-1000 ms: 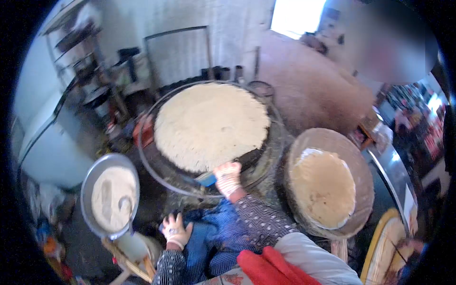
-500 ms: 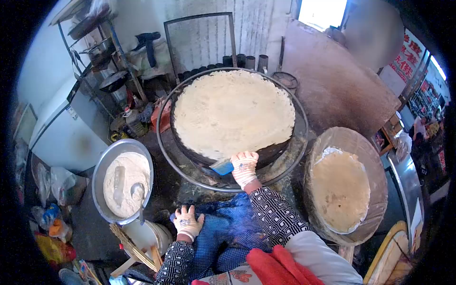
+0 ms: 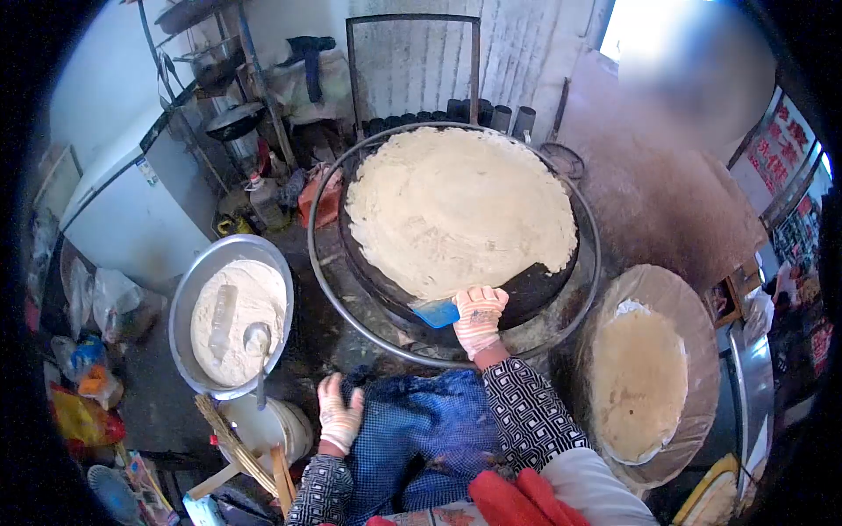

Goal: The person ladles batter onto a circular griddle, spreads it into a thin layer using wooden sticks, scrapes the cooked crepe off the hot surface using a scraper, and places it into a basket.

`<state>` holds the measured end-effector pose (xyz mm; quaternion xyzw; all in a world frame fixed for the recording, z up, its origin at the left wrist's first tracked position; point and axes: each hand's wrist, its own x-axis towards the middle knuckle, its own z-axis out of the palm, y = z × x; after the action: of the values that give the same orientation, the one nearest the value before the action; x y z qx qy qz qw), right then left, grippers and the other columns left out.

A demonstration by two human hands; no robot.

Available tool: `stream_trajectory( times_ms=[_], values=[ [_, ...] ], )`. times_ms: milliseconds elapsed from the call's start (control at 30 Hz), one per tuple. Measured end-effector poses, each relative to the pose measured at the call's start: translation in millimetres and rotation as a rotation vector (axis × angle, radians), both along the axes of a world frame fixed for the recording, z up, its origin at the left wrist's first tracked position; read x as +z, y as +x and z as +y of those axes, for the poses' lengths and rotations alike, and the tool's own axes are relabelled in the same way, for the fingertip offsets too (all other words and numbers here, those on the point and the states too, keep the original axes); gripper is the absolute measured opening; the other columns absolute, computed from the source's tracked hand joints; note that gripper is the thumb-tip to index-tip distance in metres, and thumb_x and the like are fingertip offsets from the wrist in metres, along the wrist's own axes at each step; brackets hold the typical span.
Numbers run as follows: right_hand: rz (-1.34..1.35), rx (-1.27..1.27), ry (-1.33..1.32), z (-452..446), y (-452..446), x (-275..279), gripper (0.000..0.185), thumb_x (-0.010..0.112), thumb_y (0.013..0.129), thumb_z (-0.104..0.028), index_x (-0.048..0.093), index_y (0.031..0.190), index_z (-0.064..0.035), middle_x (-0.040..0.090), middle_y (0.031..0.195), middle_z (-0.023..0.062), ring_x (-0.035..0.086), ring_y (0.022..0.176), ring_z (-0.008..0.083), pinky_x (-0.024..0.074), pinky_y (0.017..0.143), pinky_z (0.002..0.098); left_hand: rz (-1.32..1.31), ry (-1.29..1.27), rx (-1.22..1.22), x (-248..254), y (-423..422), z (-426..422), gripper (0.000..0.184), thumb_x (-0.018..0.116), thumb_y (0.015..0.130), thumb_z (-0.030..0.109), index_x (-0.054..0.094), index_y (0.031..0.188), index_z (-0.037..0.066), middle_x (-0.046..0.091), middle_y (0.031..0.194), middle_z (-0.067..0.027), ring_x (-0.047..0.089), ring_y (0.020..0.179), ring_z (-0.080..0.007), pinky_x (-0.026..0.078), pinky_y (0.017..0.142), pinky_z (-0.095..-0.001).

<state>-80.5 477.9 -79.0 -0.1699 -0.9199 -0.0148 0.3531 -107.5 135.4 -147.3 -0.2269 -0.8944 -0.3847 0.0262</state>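
Observation:
My right hand [image 3: 481,321], in a striped glove, grips a blue scraper [image 3: 437,313] at the front edge of a large round griddle [image 3: 535,294]. Pale batter [image 3: 456,210] covers most of the griddle, and dark metal shows at its front right. A metal ring [image 3: 326,294] runs around the griddle. My left hand [image 3: 339,414], gloved too, rests beside the blue checked cloth [image 3: 421,416] over my lap, its fingers apart and holding nothing.
At the left, a metal bowl [image 3: 182,329] holds pale flour-like mix and a ladle [image 3: 257,340]. Below it is a white bucket [image 3: 294,425] with sticks. A lined basket [image 3: 697,386] with round flat sheets stands at the right. A white freezer [image 3: 123,232] is back left.
The view has shifted, so the griddle sits farther right. Along the griddle's front edge, the scraper in my right hand has moved, and the batter's outline there differs. My left hand still lies low by the cloth.

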Motion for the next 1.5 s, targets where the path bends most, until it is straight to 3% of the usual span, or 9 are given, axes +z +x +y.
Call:
stream_trajectory(
  times_ms=[233,400,500,533,600,767,933,1167,1500],
  values=[
    [0.005,-0.023,0.054,4.3,-30.8,5.7,0.008,0.067,0.071,-0.025,0.061,0.071,-0.02,0.06,0.072,-0.0006,0.059,0.08,0.0196,0.0377,0.079,0.0421,0.278,-0.096,0.115,57.0,-135.0,17.7,0.062,0.068,0.08,0.008,0.042,0.136,0.0,0.043,0.135,-0.0273,0.045,0.123,-0.0455,0.038,0.106,-0.046],
    [-0.099,0.141,-0.079,-1.4,-49.5,-14.2,0.013,0.064,0.075,-0.021,0.067,0.088,-0.0196,0.067,0.089,0.0015,0.061,0.093,0.0219,0.0413,0.09,0.0431,0.713,-0.67,-0.337,68.0,-220.4,64.3,0.049,0.056,0.078,0.008,0.056,0.127,0.014,0.045,0.141,-0.0129,0.034,0.137,-0.0341,0.023,0.113,-0.0543],
    [-0.188,0.296,-0.131,4.1,-35.6,-17.5,0.024,0.053,0.084,-0.014,0.068,0.103,-0.0161,0.068,0.105,0.0059,0.059,0.104,0.0253,0.042,0.097,0.0413,0.502,-1.355,-0.6,50.6,-202.2,114.1,0.016,0.063,0.081,0.021,0.076,0.09,0.017,0.07,0.098,-0.0081,0.06,0.109,-0.026,0.029,0.11,-0.0447],
    [-0.309,0.297,-0.115,5.9,-31.9,-5.2,0.028,0.05,0.086,-0.013,0.067,0.109,-0.0141,0.067,0.113,0.0072,0.058,0.111,0.0253,0.0403,0.101,0.0409,0.592,-1.085,-0.606,40.1,-183.2,111.1,0.014,0.061,0.081,0.019,0.074,0.078,0.012,0.068,0.075,-0.0076,0.065,0.084,-0.0264,0.04,0.097,-0.0449],
    [-0.455,0.28,0.013,9.0,-31.5,10.0,0.033,0.049,0.088,-0.013,0.063,0.118,-0.0116,0.065,0.121,0.0082,0.056,0.118,0.0247,0.038,0.105,0.0404,0.273,-1.257,-0.717,92.7,-122.5,134.8,0.016,0.062,0.082,0.025,0.075,0.079,0.017,0.07,0.077,-0.0029,0.064,0.079,-0.0221,0.04,0.071,-0.0378],
    [-0.711,0.193,0.062,-5.7,-57.8,26.6,0.039,0.044,0.092,-0.019,0.056,0.128,-0.0089,0.058,0.134,0.0103,0.055,0.124,0.022,0.0357,0.108,0.0381,0.119,-0.745,-0.711,82.7,17.2,187.3,0.019,0.066,0.077,0.032,0.067,0.07,0.015,0.064,0.066,-0.0049,0.062,0.064,-0.0244,0.046,0.058,-0.0426],
    [-0.681,0.253,0.152,-8.1,-75.8,21.9,0.039,0.043,0.092,-0.018,0.057,0.126,-0.008,0.06,0.131,0.0121,0.058,0.12,0.0228,0.0383,0.106,0.0379,0.237,0.079,-1.016,70.6,97.7,157.4,0.036,0.061,0.085,0.034,0.062,0.111,0.009,0.057,0.121,-0.0153,0.054,0.112,-0.0298,0.035,0.102,-0.0453],
    [-0.648,0.271,0.1,-7.5,-91.7,24.7,0.037,0.048,0.09,-0.02,0.055,0.123,-0.0042,0.062,0.124,0.0135,0.058,0.117,0.0243,0.0411,0.102,0.0376,0.007,0.05,-0.695,92.7,11.5,81.4,0.036,0.066,0.085,0.013,0.058,0.119,0.005,0.055,0.122,-0.022,0.056,0.11,-0.0394,0.05,0.091,-0.0448],
    [-0.739,0.233,0.015,0.3,-102.5,23.1,0.042,0.045,0.092,-0.022,0.051,0.13,-0.0059,0.059,0.131,0.0111,0.058,0.118,0.023,0.0414,0.101,0.0401,0.356,0.034,-0.201,118.3,-187.1,34.7,0.029,0.063,0.088,0.008,0.057,0.116,0.001,0.058,0.118,-0.0227,0.057,0.11,-0.0414,0.048,0.095,-0.0425]
  ],
)
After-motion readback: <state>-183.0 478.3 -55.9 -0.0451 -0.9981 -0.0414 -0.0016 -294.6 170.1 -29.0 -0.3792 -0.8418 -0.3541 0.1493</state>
